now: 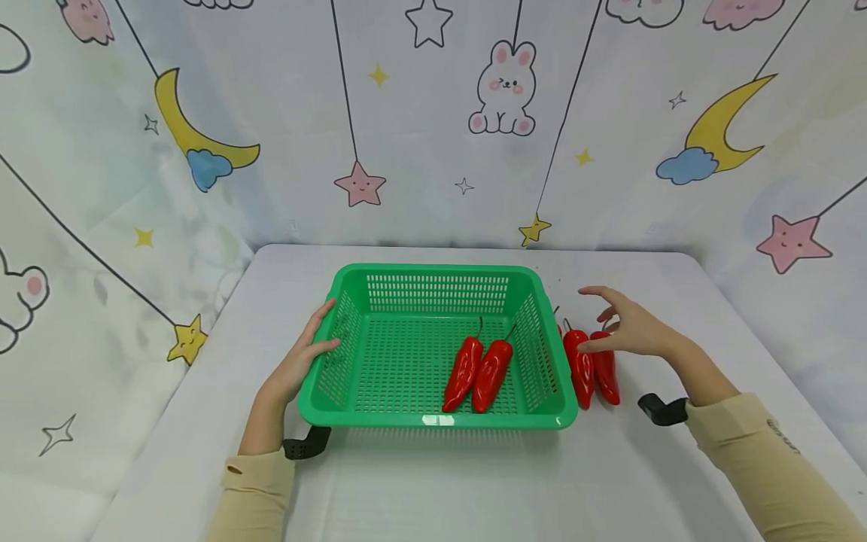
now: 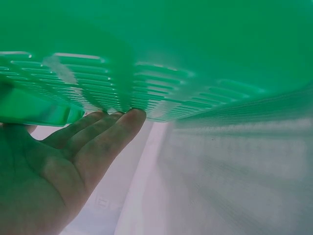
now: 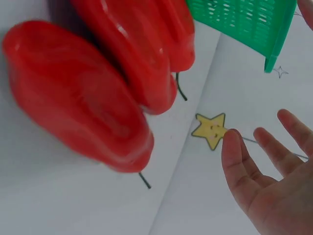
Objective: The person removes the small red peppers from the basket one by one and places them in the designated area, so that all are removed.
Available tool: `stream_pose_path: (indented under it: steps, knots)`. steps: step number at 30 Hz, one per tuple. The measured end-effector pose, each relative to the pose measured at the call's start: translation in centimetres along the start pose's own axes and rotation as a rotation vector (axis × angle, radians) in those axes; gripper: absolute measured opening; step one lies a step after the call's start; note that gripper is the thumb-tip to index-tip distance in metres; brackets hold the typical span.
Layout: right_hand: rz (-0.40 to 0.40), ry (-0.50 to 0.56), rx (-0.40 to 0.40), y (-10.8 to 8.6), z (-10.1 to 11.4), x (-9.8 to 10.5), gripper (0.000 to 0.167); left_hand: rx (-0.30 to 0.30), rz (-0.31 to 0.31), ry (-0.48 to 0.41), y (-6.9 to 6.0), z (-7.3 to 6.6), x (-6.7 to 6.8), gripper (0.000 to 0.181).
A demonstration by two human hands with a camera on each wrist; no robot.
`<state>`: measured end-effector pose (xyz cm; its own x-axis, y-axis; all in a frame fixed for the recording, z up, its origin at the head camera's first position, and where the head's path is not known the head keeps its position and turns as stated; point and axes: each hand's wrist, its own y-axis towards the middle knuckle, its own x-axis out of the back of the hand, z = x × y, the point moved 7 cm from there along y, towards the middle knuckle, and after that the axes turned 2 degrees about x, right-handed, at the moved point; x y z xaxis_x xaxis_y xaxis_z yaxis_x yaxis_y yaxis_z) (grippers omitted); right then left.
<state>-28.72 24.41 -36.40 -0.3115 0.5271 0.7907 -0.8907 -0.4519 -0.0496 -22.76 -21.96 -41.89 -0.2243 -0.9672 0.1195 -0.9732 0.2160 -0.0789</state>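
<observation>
A green plastic basket (image 1: 433,420) stands on the table, with two red peppers (image 1: 463,373) lying side by side in its right part. My left hand (image 1: 293,369) holds the basket's left rim, thumb over the edge. In the left wrist view, several fingers (image 2: 110,134) lie against the slotted outer wall beneath the rim. To the right of the basket, more red peppers (image 1: 579,367) lie close together, one partly hidden by the basket wall. Over their stem ends hovers my right hand (image 1: 630,327), thumb and fingers spread and nothing between them. The right wrist view shows these peppers (image 3: 78,95) beside the hand (image 3: 279,191), apart from it.
The white table (image 1: 433,489) extends around the basket. Behind and beside it hangs a pale cloth (image 1: 433,128) printed with moons, stars and a rabbit. A black wrist device (image 1: 308,443) sits under the left forearm, and another (image 1: 662,410) by the right cuff.
</observation>
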Motion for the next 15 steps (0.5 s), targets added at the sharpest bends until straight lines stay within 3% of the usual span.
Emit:
stream_pose_path:
  steps: [15]
  knots:
    - [-0.039,0.007,0.052,1.6,4.2,-0.1,0.089,0.006,-0.003,0.002,0.1,0.1,0.0,0.066]
